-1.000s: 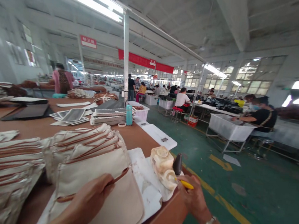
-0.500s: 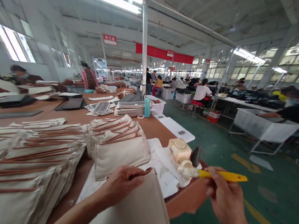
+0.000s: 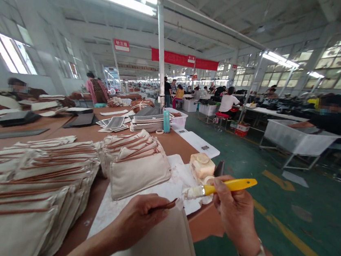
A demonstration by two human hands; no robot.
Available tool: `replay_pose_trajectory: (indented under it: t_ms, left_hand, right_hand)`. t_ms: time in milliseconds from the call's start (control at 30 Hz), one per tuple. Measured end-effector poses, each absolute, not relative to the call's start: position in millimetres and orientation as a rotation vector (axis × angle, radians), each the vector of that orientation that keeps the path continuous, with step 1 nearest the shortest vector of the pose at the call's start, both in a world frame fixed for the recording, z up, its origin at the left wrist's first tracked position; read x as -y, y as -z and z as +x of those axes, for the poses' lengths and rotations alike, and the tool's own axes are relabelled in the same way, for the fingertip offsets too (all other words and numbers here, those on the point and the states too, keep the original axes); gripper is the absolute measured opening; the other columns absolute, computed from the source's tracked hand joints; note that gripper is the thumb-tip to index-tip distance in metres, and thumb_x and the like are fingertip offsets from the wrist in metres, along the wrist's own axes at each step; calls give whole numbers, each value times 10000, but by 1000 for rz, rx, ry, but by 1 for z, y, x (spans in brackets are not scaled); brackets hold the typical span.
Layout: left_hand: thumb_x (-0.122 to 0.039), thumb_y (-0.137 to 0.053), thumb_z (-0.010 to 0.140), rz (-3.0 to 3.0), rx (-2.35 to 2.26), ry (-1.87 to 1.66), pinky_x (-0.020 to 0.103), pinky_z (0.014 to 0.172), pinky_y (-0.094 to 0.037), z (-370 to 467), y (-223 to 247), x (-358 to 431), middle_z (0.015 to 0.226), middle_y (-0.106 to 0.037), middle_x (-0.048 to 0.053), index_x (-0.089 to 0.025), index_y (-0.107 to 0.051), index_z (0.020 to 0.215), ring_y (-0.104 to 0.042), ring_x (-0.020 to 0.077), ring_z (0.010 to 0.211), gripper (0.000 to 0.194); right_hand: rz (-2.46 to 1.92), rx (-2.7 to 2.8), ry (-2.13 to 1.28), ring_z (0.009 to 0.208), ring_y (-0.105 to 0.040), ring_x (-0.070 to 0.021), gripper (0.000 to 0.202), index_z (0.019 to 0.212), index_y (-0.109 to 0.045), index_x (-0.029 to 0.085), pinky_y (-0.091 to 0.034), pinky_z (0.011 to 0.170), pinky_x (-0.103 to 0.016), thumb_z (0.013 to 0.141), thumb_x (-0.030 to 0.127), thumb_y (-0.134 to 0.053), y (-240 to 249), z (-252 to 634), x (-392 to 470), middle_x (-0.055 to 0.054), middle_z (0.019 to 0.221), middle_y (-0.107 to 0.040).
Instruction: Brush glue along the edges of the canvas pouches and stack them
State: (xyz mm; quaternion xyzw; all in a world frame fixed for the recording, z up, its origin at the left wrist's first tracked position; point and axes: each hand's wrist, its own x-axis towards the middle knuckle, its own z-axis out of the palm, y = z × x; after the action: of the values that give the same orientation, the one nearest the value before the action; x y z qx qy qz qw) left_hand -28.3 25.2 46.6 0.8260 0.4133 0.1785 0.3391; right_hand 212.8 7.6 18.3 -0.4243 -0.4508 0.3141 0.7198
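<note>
My left hand (image 3: 145,215) is closed on the brown-edged top of a beige fabric pouch (image 3: 166,242), pinching it between thumb and fingers. In my right hand (image 3: 235,209) is a yellow-handled brush (image 3: 231,186), held by the handle. Its pale, coated bristles are beside the brown edge at my left fingertips; whether they touch it I cannot tell. Behind the brush stands a glue-stained plastic container (image 3: 202,166), with a dark nozzle-like cone (image 3: 220,168) partly hidden by my right hand. White paper (image 3: 144,199) lies under the pouch.
Stacks of beige pouches with brown edges (image 3: 35,182) cover the left of the brown table (image 3: 175,142). A smaller pile (image 3: 139,173) lies ahead. Farther back are a turquoise bottle (image 3: 166,122) and stacked panels (image 3: 148,122). Co-workers sit beyond, one at a white bin (image 3: 298,138).
My right hand has brought the brush left from beside the container to the pouch's brown edge. My left hand still grips the pouch, its top edge now raised slightly.
</note>
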Motion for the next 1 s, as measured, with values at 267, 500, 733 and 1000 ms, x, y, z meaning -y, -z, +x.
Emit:
replay_pose_trajectory:
  t_ms: [267, 500, 733, 1000]
  left_hand:
    - [-315, -502, 980, 2480, -1086, -473, 228, 624, -352, -28, -47, -15, 748, -603, -9, -211, -672, 798, -567, 124, 696, 270]
    - [-404, -488, 1009, 3259, -829, -598, 319, 526, -203, -30, -52, -5, 656, -557, -7, -224, -637, 812, -443, 141, 558, 306]
    - [-374, -497, 1010, 3313, -851, -522, 344, 547, -206, -33, -58, -8, 685, -564, -9, -223, -595, 785, -437, 156, 581, 288]
    - [-446, -542, 980, 3344, -701, -546, 325, 566, -249, -26, -59, -29, 694, -588, -11, -213, -600, 756, -488, 144, 615, 328]
  right_hand:
    - [-968, 1089, -567, 458, -433, -116, 340, 807, -633, 164, -337, 396, -200, 896, 489, -678, -22, 221, 3, 19, 551, -477]
    - [-896, 988, -835, 408, -372, -82, 362, 814, -614, 165, -248, 355, -172, 858, 509, -716, -34, 228, 9, 33, 563, -465]
    - [-935, 1156, -920, 450, -390, -84, 362, 759, -616, 163, -280, 381, -172, 850, 498, -718, -44, 228, 14, 5, 608, -505]
    - [-978, 1122, -1086, 429, -365, -79, 381, 765, -620, 162, -248, 381, -167, 832, 519, -736, -32, 224, 9, 27, 554, -459]
